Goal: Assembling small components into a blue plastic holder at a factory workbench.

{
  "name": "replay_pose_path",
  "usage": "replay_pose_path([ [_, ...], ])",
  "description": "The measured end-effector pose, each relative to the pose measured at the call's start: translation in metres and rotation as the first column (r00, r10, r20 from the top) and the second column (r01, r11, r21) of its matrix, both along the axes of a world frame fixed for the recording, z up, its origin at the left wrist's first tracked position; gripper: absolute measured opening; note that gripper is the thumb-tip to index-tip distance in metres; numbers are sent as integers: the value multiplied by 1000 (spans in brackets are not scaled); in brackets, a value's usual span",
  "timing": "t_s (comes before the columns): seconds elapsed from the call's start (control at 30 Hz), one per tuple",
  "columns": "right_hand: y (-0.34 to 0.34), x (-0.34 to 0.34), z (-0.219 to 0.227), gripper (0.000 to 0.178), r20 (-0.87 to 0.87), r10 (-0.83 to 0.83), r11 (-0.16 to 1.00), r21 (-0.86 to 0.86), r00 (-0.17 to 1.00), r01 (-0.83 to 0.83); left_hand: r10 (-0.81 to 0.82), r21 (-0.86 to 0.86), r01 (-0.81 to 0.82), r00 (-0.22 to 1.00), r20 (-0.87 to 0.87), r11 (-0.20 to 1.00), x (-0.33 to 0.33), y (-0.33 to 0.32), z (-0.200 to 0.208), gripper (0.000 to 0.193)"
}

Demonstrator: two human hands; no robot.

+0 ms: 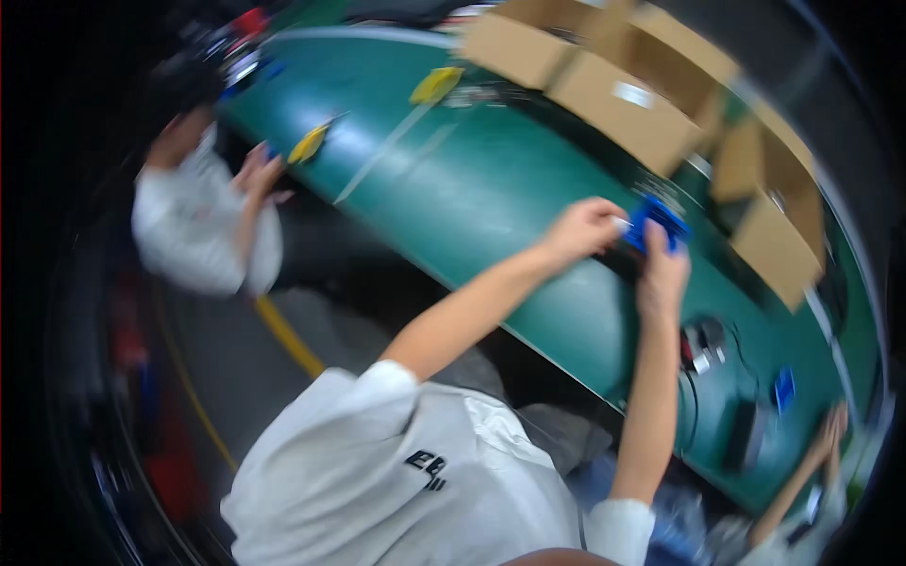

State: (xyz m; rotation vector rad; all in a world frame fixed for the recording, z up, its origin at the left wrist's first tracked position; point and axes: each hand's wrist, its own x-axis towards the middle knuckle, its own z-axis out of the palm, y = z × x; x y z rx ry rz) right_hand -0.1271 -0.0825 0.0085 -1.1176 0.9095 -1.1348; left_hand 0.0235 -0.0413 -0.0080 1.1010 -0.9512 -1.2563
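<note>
Lettering: the wearer's light grey shirt [330, 481], at the near side, carries black print [427, 462] on the chest. The upper line shows bold capital letters (its end runs into a fold of the cloth); a shorter row of black strokes below it is too blurred to read.

Labels: a white rectangular label [632, 93] is located on a cardboard box [613, 121] at the far side, right of centre. Its content is illegible (the frame is motion-blurred). On the right of the table [472, 198], a dark device [696, 332] bears a white patch; whether it is a label cannot be determined.
</note>
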Motion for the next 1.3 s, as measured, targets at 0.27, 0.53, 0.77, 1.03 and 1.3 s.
replay_pose_path([
  [0.27, -3, 0, -9, 35, 26, 28, 982, -187, 999, -23, 104, -43, -95, 953, 284, 995, 1, 7, -1, 37],
  [0.53, 8, -3, -13, 29, 226, 20, 988, -153, 974, 15, 97, -106, -71, 958, 271, 992, -1, 0, -18, 18],
  [0.77, 7, -1, -2, 28, 239, -3, 994, -104, 971, 29, 120, -126, -82, 937, 328, 989, 1, -3, -11, 18],
  [1.03, -1, -4, -6, 27, 270, -53, 985, -142, 961, 94, -168, -52, 173, 981, 98, 984, 7, -30, 9, 22],
  [1.3, -2, -7, -1, 28, 231, -95, 983, -130, 968, 128, -226, -39, 225, 974, -14, 973, 9, -40, 6, 22],
])
